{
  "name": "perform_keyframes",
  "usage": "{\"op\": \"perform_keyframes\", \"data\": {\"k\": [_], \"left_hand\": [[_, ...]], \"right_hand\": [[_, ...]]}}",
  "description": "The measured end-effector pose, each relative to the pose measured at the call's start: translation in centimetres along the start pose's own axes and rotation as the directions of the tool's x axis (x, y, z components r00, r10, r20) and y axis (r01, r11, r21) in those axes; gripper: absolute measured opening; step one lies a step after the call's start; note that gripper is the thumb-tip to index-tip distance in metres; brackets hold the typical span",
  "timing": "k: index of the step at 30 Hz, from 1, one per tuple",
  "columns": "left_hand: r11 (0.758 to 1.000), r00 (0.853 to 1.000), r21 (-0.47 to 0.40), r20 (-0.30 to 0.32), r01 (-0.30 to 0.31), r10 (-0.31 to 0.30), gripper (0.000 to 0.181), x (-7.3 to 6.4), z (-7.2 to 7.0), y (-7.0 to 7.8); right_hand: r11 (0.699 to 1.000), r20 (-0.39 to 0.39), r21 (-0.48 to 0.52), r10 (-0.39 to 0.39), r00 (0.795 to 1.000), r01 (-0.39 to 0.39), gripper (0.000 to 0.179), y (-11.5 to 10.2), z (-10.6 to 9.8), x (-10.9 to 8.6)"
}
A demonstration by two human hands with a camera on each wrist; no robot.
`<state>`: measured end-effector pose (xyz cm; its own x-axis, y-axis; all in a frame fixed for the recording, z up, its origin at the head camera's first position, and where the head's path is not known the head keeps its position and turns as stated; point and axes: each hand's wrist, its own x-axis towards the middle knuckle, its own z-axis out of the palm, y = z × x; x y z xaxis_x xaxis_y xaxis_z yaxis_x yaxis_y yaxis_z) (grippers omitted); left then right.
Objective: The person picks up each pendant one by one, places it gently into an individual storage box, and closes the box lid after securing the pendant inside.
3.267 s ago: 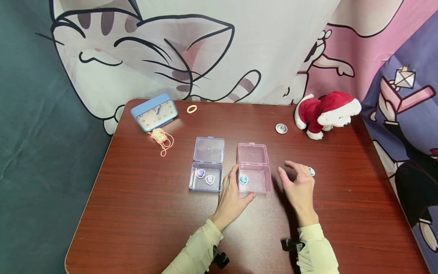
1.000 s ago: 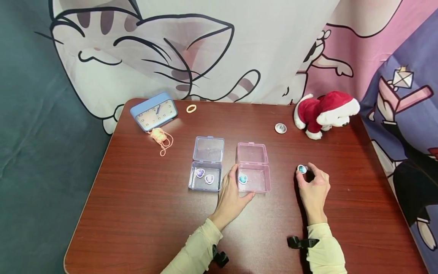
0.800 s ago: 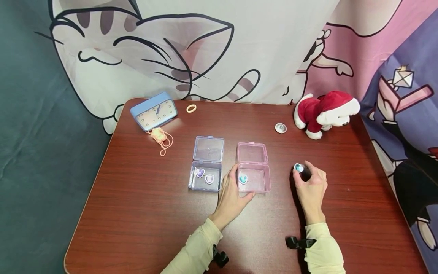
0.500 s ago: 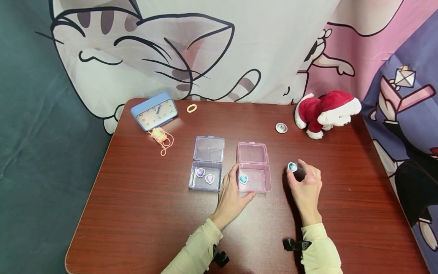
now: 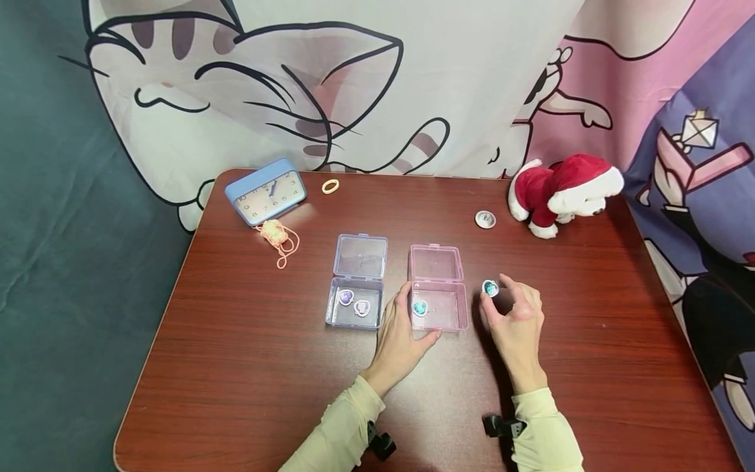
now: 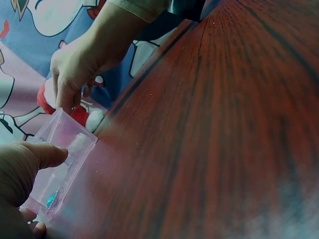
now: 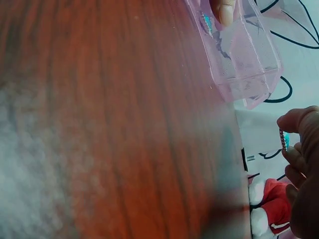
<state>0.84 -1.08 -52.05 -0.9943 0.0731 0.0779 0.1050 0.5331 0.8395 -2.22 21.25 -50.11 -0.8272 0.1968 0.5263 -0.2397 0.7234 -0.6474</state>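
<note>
My left hand (image 5: 396, 347) grips the open pink clear box (image 5: 445, 308), thumb at its near edge and fingers along its left side. A teal gem (image 5: 420, 308) with a pale beaded rim lies in the box's left part. To the right of the box, my right hand (image 5: 519, 324) pinches another teal gem (image 5: 489, 288) between thumb and forefinger; the right wrist view shows this gem edge-on above the table. An open bluish clear box (image 5: 336, 319) stands left of the pink one. Inside it lie a purple gem (image 5: 345, 297) and a pale lilac gem (image 5: 362, 308).
Toward the back left are a blue clock (image 5: 268, 193), a bundle of peach cord (image 5: 274, 235) and a cream ring (image 5: 330, 187). A round silver badge (image 5: 485, 219) and a plush dog in red (image 5: 545, 196) sit at the back right. A cartoon curtain (image 5: 472, 85) hangs behind the table.
My right hand first went right to the teal gem lying on the table and picked it up. It has since carried the gem left toward the pink box. My left hand has stayed put.
</note>
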Motion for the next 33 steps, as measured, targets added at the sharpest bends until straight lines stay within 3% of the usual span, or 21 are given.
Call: {"op": "perform_keyframes", "data": {"k": [11, 33], "left_hand": [[1.000, 1.000, 0.000, -0.007, -0.008, 0.008, 0.108, 0.0, 0.0, 0.0], [1.000, 1.000, 0.014, -0.001, -0.003, 0.003, 0.109, 0.0, 0.1, -0.1]], "right_hand": [[1.000, -0.019, 0.014, -0.026, 0.999, 0.026, 0.040, -1.0, 0.1, 0.0], [0.999, 0.021, 0.022, -0.032, 0.999, 0.031, 0.042, -2.9, 0.5, -0.5]]}}
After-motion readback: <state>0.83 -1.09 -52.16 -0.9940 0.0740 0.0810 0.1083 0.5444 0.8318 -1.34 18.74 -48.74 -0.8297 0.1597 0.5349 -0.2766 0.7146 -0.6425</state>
